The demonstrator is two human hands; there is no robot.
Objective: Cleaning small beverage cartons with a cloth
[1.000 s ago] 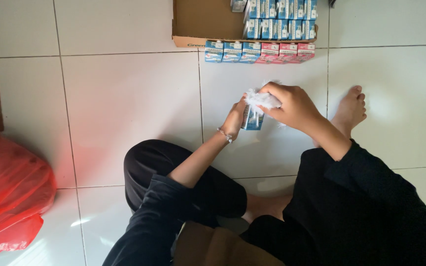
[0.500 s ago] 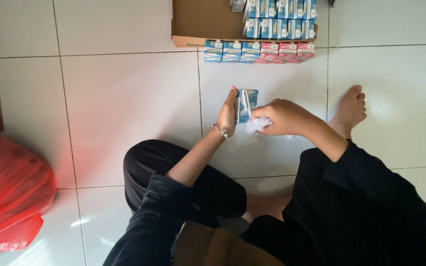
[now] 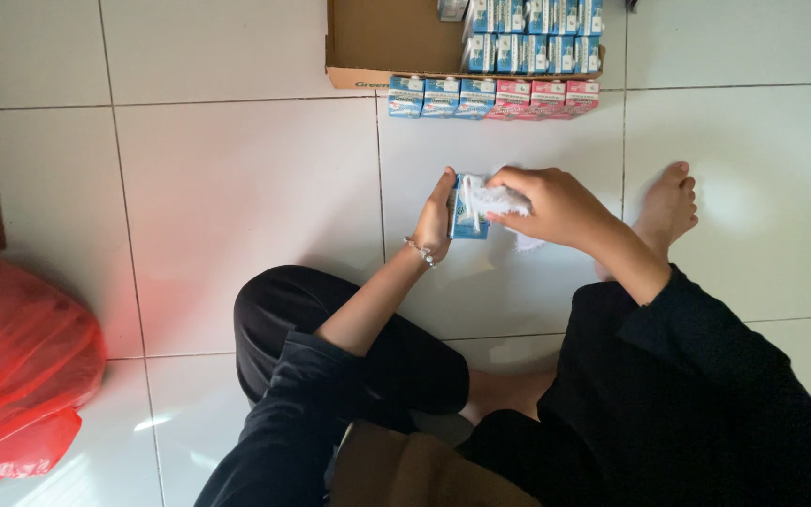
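Observation:
My left hand [image 3: 437, 221] grips a small blue drink carton [image 3: 468, 208] by its left side, holding it above the white tiled floor. My right hand [image 3: 556, 204] presses a crumpled white cloth [image 3: 502, 200] against the carton's front and top. A thin bracelet sits on my left wrist. Both arms wear dark sleeves, and I sit cross-legged on the floor.
A brown cardboard box [image 3: 382, 42] with several blue cartons stands at the top. A row of blue and pink cartons [image 3: 492, 97] lines its front edge. My bare foot [image 3: 665, 207] rests to the right. A red plastic bag [image 3: 16, 366] lies at the left.
The carton has turned and dropped slightly in my left hand. My right hand with the white cloth moved from the carton's top, down its side, and back across its front.

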